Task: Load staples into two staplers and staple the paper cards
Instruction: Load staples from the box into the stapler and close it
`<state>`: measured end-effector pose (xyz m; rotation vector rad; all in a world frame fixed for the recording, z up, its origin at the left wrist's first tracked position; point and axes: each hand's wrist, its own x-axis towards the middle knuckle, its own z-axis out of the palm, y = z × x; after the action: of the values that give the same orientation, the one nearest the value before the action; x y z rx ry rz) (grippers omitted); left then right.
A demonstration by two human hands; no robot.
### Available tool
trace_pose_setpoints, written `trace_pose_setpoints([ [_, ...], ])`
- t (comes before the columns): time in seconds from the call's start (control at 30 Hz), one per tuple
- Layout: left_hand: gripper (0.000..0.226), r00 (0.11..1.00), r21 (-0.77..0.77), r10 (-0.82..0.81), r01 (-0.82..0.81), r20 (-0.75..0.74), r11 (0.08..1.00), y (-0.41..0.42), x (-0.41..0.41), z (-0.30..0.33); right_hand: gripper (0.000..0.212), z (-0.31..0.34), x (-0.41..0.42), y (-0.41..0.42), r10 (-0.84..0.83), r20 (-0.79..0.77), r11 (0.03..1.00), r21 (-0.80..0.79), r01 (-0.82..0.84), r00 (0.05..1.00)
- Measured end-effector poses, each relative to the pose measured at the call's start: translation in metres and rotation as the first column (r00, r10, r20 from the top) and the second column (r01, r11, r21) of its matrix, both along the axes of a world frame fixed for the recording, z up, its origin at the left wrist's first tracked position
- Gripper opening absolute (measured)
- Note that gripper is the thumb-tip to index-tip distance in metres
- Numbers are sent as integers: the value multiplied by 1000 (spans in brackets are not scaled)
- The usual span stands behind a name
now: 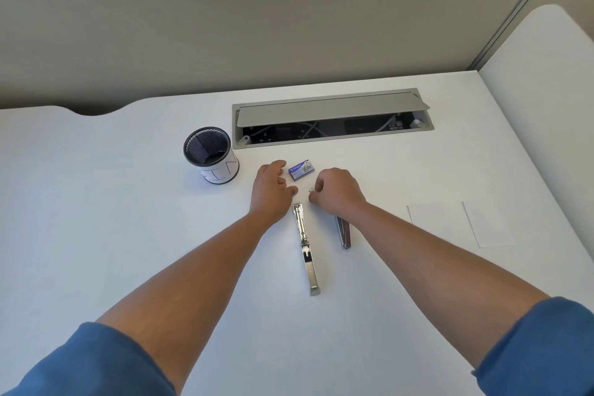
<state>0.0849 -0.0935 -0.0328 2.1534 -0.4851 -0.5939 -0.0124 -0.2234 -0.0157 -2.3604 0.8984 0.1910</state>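
Chrome stapler (pixel 305 244) swung open at centre, second stapler (pixel 344 231) shut right of it, paper cards (pixel 463 223) unstapled far right; right hand (pixel 337 191) pinching a staple strip (pixel 311 190) near the staple box (pixel 301 169), left hand (pixel 271 188) relaxed, empty.

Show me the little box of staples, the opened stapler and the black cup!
staple box (pixel 301 169), head view, on its blue top.
opened stapler (pixel 305 247), head view, near its hinge.
mesh cup (pixel 221 170), head view, on its white label.

A small blue staple box (pixel 301 169), a black mesh cup (pixel 210 154) banded white, and blue sleeves (pixel 96 363) were seen on a white desk (pixel 128 202).
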Motion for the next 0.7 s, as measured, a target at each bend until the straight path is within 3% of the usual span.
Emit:
trace_pose_setpoints([
  [0.23,11,993,-141,84,-95,-81,985,21,-11,4,12,11,-8,18,-8,151,1000,0,8,989],
  [0.5,10,930,-275,-48,-58,-365,960,28,-28,25,15,19,-25,46,-30,275,998,57,15,961],
  [0.57,8,930,-250,-22,-76,-367,965,33,-30,26,12,18,-33,52,-52,303,996,80,29,952],
  [0.7,11,972,-112,7,-34,-234,993,41,-33,24,11,14,-49,64,-78,309,992,119,43,948],
])
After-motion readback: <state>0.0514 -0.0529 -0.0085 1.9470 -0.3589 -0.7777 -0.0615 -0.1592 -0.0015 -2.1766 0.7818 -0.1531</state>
